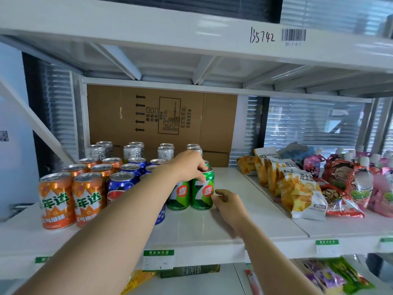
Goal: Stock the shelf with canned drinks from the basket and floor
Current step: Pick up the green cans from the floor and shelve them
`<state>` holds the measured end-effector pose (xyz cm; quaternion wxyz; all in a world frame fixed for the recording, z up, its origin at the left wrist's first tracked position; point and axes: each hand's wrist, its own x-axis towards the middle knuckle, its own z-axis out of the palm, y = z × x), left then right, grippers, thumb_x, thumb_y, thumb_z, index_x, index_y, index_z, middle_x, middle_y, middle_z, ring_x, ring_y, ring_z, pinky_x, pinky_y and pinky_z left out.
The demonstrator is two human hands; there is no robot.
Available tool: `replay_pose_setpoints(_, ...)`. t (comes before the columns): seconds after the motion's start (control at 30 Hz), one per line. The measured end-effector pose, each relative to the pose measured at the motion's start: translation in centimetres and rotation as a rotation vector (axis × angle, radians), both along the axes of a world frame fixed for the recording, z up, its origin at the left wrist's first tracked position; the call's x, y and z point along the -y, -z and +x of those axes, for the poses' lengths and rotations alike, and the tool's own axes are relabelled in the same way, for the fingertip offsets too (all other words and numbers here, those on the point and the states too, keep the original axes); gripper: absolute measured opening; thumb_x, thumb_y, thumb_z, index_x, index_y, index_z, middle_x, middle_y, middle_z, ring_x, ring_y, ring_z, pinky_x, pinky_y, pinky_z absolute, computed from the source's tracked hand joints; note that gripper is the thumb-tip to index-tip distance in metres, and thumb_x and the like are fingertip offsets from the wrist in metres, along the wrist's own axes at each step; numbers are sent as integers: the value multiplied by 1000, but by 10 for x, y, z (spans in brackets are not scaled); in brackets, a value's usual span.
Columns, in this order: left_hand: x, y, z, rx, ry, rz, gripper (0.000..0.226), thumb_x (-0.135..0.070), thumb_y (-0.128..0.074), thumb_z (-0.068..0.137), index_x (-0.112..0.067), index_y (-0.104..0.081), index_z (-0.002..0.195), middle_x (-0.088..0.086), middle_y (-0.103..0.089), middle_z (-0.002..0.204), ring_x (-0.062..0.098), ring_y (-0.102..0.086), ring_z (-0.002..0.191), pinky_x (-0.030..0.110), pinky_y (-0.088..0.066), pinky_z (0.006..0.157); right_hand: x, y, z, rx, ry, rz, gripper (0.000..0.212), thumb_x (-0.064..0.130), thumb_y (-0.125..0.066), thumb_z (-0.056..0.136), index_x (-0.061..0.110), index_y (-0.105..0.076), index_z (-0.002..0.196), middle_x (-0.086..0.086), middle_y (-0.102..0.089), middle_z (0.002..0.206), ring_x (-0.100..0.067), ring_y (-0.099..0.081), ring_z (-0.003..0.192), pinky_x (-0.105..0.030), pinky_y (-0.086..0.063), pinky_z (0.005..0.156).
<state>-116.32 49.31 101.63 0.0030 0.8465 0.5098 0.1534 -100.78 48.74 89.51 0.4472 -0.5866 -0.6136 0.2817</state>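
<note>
Two green cans stand upright and touching at the front of the white shelf. The left grip comes in over the top of the can on the right, its fingers curled down around the can's rim, gripping it from above. The neighbouring green can sits directly below that grip's wrist. Just beyond the fingertips a third green can shows only a sliver of its side.

The right grip is low on the shelf, just right of the held can, with fingers loosely curled and nothing in them. Its fingertips are right beside the can's wall, but whether they touch it cannot be told.

Left of the left grip are rows of blue cans, partly hidden by the forearm, and further left again the orange cans. Beyond that grip, at the back, stand silver cans in front of a cardboard box.

Well to the right of the right grip lie yellow snack bags and red pouches, leaning in rows. Below both forearms, price tags hang on the shelf's front edge.
</note>
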Motion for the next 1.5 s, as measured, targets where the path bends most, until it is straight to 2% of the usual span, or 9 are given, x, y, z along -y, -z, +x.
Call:
replay_pose_setpoints(0.17,6,5,3,83,17,-31,39,-27,-63,92,-16,-62,129,3,-64,128,22,-60,109,31,-48,84,12,1,4,-182,172,-8,30,23,-53,97,14,-60,124,-6,-68,107,-26,-63,102,-46,-52,95)
replay_pose_setpoints(0.33,28,24,3,428,-10,65,39,-31,-61,93,-19,-60,130,2,-60,134,20,-55,122,24,-41,87,36,-6,12,-247,240,63,17,18,-50,94,19,-63,105,-7,-70,96,-29,-66,95,-49,-54,90)
replay_pose_setpoints(0.43,56,39,2,605,36,28,33,-21,-60,94,-11,-63,125,1,-62,130,13,-57,118,16,-39,85,60,-6,12,-305,231,114,15,14,-49,95,21,-61,98,-2,-68,84,-29,-67,92,-47,-57,86)
replay_pose_setpoints(0.67,123,75,1,833,-52,87,23,-27,-56,97,-13,-68,112,-4,-66,104,5,-58,93,13,-43,77,124,6,9,-344,112,207,12,19,-50,97,23,-61,98,0,-69,86,-20,-66,85,-39,-55,79)
replay_pose_setpoints(0.8,163,118,1,1010,-120,-3,15,-32,-61,88,-21,-69,94,-2,-70,93,15,-65,93,35,-53,88,165,34,8,-310,16,164,11,20,-53,95,26,-61,90,-2,-70,86,-17,-64,79,-34,-51,74)
replay_pose_setpoints(0.97,216,207,-14,1015,-269,-177,17,-43,-63,72,-27,-69,76,0,-72,84,18,-65,85,41,-51,87,206,104,9,-217,-54,35,10,27,-55,95,22,-63,90,-2,-69,88,-19,-64,85,-37,-51,78)
replay_pose_setpoints(1.3,272,385,-101,993,-632,-537,18,-29,-61,92,-14,-71,87,8,-73,93,23,-67,89,37,-51,87,248,264,-35,-167,-15,-326,20,34,-56,93,17,-64,88,-9,-71,87,-26,-65,82,-46,-52,82)
replay_pose_setpoints(1.43,292,470,-146,1014,-833,-680,32,-52,-66,64,-20,-69,69,15,-72,87,24,-65,83,46,-51,85,254,322,-77,-128,13,-441,18,32,-57,94,20,-62,82,0,-65,74,-17,-56,70,-32,-47,68)
replay_pose_setpoints(1.5,300,516,-172,1004,-836,-760,31,-50,-62,67,-20,-67,74,15,-71,88,23,-63,84,48,-50,89,255,362,-102,-112,8,-506,20,31,-57,93,17,-62,80,-3,-66,76,-22,-60,73,-35,-49,68)
